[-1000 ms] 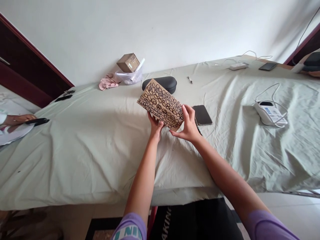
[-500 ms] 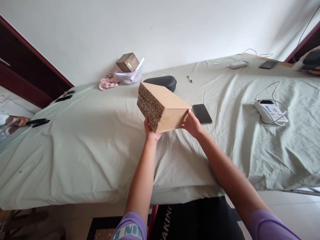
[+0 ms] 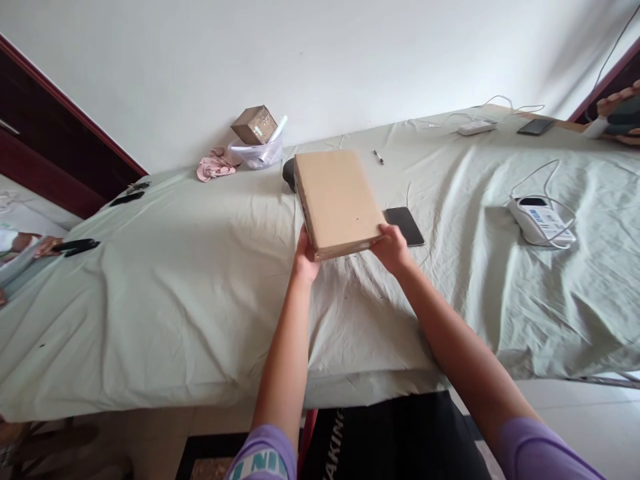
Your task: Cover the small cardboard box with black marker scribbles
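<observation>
Cardboard box [image 3: 336,197]: plain face up, extending forward from my grip.
Left hand [image 3: 306,257]: gripping its near left corner.
Right hand [image 3: 391,248]: gripping its near right corner.

Spread widest at six o'clock is a wrinkled, pale green fabric cover [image 3: 150,320]. On it, between one and two, lies a slim black-and-white pen [image 3: 379,157]. At two sit a white, oblong plastic block [image 3: 477,127] and, farther out, a flat, dark rectangular device [image 3: 537,127]. At three are a thin, black rectangular phone [image 3: 409,229] and, well apart, a white, boxy, corded plastic device [image 3: 541,222]. At ten, a crumpled pink cloth [image 3: 217,165] lies just beside a translucent plastic tub [image 3: 260,157].
</observation>
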`<state>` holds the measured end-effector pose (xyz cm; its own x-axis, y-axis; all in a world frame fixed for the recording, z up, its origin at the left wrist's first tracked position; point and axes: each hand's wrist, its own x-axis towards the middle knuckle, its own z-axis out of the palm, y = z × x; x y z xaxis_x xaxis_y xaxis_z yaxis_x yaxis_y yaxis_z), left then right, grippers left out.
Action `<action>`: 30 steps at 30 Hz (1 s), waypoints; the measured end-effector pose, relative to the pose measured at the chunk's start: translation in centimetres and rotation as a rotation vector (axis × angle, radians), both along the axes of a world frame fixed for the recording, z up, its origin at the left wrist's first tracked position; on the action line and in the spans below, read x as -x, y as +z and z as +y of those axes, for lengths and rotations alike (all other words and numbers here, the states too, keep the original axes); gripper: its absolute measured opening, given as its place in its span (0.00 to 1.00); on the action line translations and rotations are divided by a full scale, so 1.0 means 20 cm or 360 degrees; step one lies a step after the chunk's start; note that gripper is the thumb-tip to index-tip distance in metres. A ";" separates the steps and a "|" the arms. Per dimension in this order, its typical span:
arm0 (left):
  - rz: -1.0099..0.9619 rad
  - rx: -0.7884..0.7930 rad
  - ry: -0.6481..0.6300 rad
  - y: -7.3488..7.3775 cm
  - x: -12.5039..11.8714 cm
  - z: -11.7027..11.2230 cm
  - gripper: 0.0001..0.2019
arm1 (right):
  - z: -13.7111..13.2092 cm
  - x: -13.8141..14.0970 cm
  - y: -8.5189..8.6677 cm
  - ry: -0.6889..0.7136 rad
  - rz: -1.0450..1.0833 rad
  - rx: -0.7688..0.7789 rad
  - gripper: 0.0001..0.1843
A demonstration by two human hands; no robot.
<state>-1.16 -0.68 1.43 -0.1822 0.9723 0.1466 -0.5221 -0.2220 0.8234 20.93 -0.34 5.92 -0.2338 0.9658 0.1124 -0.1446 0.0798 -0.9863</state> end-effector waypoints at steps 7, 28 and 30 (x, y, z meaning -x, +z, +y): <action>0.0058 0.0153 -0.0053 0.03 0.01 -0.06 0.50 | 0.06 -0.05 -0.14 0.0054 -0.0174 -0.0684 0.67; 0.0167 0.0123 -0.0112 0.01 -0.03 0.01 0.45 | 0.02 -0.01 -0.16 -0.0669 -0.0917 -0.1780 0.79; 0.0209 0.0081 -0.0104 0.01 -0.03 -0.01 0.54 | 0.03 0.00 -0.16 -0.0706 -0.0932 -0.1764 0.80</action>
<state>-0.48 -0.81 1.71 -0.1007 0.9882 0.1156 -0.4211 -0.1475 0.8949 21.03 0.21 2.68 -0.2084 0.4357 0.8756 0.5230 0.8062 -0.2766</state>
